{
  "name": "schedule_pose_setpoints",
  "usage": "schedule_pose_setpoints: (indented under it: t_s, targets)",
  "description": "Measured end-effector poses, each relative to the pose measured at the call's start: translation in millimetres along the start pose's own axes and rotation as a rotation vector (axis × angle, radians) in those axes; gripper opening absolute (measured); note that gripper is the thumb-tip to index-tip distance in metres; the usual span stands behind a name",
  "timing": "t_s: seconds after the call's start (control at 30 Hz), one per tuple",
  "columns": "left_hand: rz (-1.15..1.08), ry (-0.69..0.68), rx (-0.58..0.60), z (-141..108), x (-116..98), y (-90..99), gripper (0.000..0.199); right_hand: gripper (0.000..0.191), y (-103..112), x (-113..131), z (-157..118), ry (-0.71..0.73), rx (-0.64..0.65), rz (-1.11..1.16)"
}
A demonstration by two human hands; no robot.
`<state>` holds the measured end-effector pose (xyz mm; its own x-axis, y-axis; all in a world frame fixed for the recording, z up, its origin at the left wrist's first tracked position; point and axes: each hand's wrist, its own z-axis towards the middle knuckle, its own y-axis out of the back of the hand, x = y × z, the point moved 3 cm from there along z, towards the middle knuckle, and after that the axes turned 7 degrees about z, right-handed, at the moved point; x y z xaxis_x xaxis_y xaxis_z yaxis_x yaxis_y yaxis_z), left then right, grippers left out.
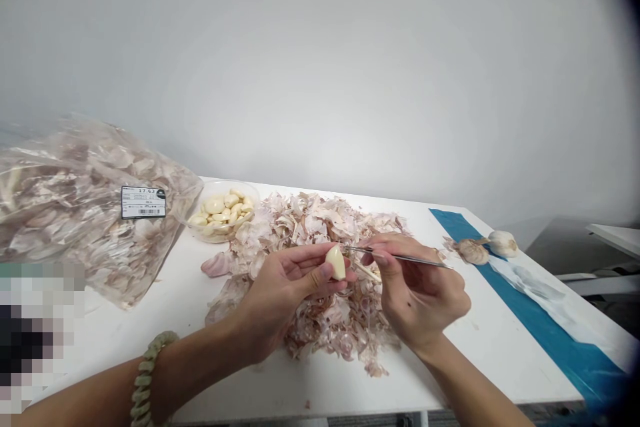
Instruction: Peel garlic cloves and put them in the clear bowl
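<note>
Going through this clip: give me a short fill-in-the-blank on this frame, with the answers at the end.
The hand holding the pale peeled garlic clove is the person's ____ hand.
A clear round bowl holds ____ garlic cloves.
A large clear plastic bag is stuffed with papery garlic ____.
The right hand holds a slender metal tool, its tip beside the ____.

left; peeled; skins; clove

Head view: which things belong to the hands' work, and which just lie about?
Work: pale garlic clove in left hand; slim steel pick in right hand; papery pink garlic skins; clear bowl of peeled cloves.
Lying about: long blue strip; clear plastic skin-filled bag.
</note>
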<state>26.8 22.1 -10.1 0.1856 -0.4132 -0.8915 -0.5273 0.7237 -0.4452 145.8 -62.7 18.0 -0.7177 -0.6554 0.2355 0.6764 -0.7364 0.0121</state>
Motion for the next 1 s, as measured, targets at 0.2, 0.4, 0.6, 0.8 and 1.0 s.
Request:
schedule_pose_setpoints:
  t_s: [0.2, 0.4, 0.6, 0.8, 1.0]
  targets:
    - [-0.001, -0.002, 0.037, -1.3, -1.2, -2.3, 0.025, 0.036, 0.4, -0.7, 1.0, 0.014, -0.004, 0.006]
    - [-0.004, 0.02, 0.104, -3.2, -1.9, -3.6, 0.027, 0.035, 2.3, -1.3, 0.5, 0.015, -0.024, -0.039]
    - [-0.068, 0.018, 0.136, -3.0, -2.1, -4.4, 0.034, 0.034, 3.4, -1.4, 0.8, 0.021, -0.034, -0.091]
    - [-0.071, 0.017, 0.155, -3.2, -4.4, -7.5, 0.027, 0.032, 5.1, -3.7, 0.6, -0.018, -0.037, -0.126]
    - [-0.056, -0.021, 0.17, -0.9, -5.9, -9.3, 0.021, 0.029, 0.7, -1.2, 2.3, 0.038, 0.033, -0.086]
